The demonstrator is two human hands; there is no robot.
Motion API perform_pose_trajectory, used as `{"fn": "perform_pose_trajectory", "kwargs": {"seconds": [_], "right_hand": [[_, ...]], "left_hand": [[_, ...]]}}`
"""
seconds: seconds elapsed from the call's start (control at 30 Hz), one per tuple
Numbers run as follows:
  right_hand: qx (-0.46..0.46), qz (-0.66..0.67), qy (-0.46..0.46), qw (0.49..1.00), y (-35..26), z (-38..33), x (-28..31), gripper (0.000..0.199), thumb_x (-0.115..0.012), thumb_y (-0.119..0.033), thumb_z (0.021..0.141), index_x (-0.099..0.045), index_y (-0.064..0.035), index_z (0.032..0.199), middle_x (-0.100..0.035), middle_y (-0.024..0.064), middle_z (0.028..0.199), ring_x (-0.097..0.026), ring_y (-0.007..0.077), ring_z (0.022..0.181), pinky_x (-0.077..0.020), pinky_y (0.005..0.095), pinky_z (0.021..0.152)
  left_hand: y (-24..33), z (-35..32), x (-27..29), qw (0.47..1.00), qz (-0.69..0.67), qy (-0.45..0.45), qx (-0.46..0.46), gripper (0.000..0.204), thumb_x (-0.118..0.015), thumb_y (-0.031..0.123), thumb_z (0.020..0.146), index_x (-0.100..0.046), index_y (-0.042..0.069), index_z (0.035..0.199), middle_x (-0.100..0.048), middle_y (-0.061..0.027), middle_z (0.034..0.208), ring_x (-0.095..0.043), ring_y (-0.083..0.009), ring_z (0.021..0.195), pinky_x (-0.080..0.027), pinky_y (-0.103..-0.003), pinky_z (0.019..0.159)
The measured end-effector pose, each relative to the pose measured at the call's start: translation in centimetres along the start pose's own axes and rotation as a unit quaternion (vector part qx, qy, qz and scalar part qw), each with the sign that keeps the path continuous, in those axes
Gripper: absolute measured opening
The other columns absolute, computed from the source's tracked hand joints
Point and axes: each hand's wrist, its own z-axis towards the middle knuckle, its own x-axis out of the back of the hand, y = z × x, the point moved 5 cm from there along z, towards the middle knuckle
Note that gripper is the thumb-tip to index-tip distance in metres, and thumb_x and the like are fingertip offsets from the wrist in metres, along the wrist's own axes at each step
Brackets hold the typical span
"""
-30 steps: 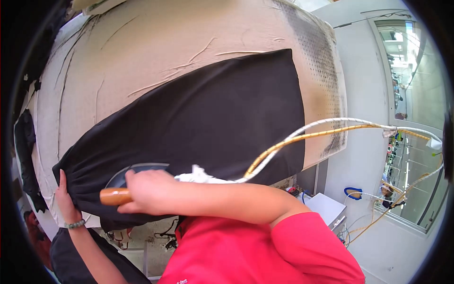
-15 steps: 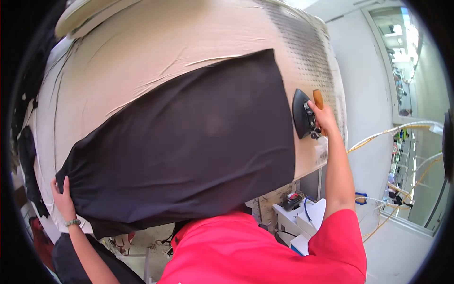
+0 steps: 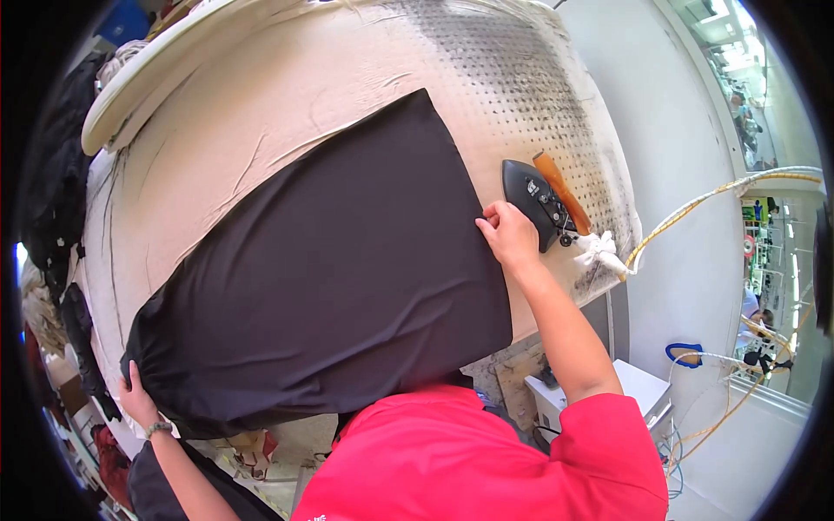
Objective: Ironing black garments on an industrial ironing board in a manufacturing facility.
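Note:
A black skirt-like garment (image 3: 321,252) lies spread over the padded ironing table (image 3: 217,113), gathered at its narrow left end and widening to a straight edge on the right. My left hand (image 3: 139,399) grips the gathered end, a bracelet round its wrist. At the right edge, my right hand (image 3: 511,236) pinches the cloth between thumb and fingertips. Just beyond this hand, the black iron (image 3: 528,195) with a wooden handle (image 3: 560,187) rests on the table, held by no hand. A few soft creases run along the garment's near side.
A white and yellow hose (image 3: 695,204) runs from the iron to the right. A padded pressing arm (image 3: 148,82) overhangs the far left. White boxes (image 3: 638,391) stand below the table at right. Dark cloth (image 3: 191,478) hangs at lower left.
My right hand has let go of the iron and moved left onto the garment's right edge. The iron now sits alone on the table. My left hand stays at the gathered end.

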Motion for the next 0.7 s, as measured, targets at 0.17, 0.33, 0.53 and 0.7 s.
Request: {"fn": "perform_pose_trajectory", "kwargs": {"seconds": [0.17,0.33,0.53,0.7], "right_hand": [[0.115,0.026,0.03,0.993,-0.7,-0.7,1.0,0.014,-0.075,-0.017,0.086,-0.064,-0.0081,0.087,-0.067,0.0112,0.088,-0.067,0.0323,0.081,-0.0536,0.0415,0.069],[-0.018,0.225,-0.614,0.756,-0.5,-8.9,-0.4,0.023,-0.08,-0.019,0.084,-0.067,-0.0026,0.093,-0.073,0.0056,0.092,-0.07,0.0112,0.085,-0.0558,0.0288,0.071],[-0.073,0.302,-0.221,0.924,1.7,-1.7,-2.6,0.068,-0.081,-0.029,0.087,-0.052,0.0072,0.136,-0.069,0.0159,0.111,-0.067,0.0188,0.098,-0.0553,0.0337,0.086],[-0.052,0.337,-0.274,0.899,-2.5,1.4,-3.8,0.036,-0.077,-0.034,0.09,-0.074,0.001,0.101,-0.072,0.0021,0.093,-0.064,0.009,0.084,-0.0519,0.0265,0.077]], "left_hand": [[4.1,-5.5,-2.0,0.859,-0.471,-0.139,0.147,0.04,-0.069,0.033,0.097,-0.068,-0.003,0.114,-0.07,-0.011,0.114,-0.066,-0.0185,0.1,-0.052,-0.032,0.093],[2.7,-6.3,-0.9,0.83,-0.514,-0.168,0.134,0.025,-0.067,0.026,0.098,-0.068,0.002,0.104,-0.071,-0.0118,0.112,-0.069,-0.0233,0.105,-0.055,-0.037,0.095],[2.2,-8.4,-1.0,0.708,-0.641,-0.243,0.17,0.035,-0.06,0.025,0.1,-0.065,0.001,0.125,-0.07,-0.013,0.125,-0.068,-0.0274,0.113,-0.051,-0.041,0.104],[6.0,-13.3,0.7,0.634,-0.7,-0.266,0.192,0.054,-0.05,0.042,0.104,-0.061,-0.001,0.134,-0.065,-0.0178,0.133,-0.063,-0.0336,0.122,-0.046,-0.047,0.111]]}}
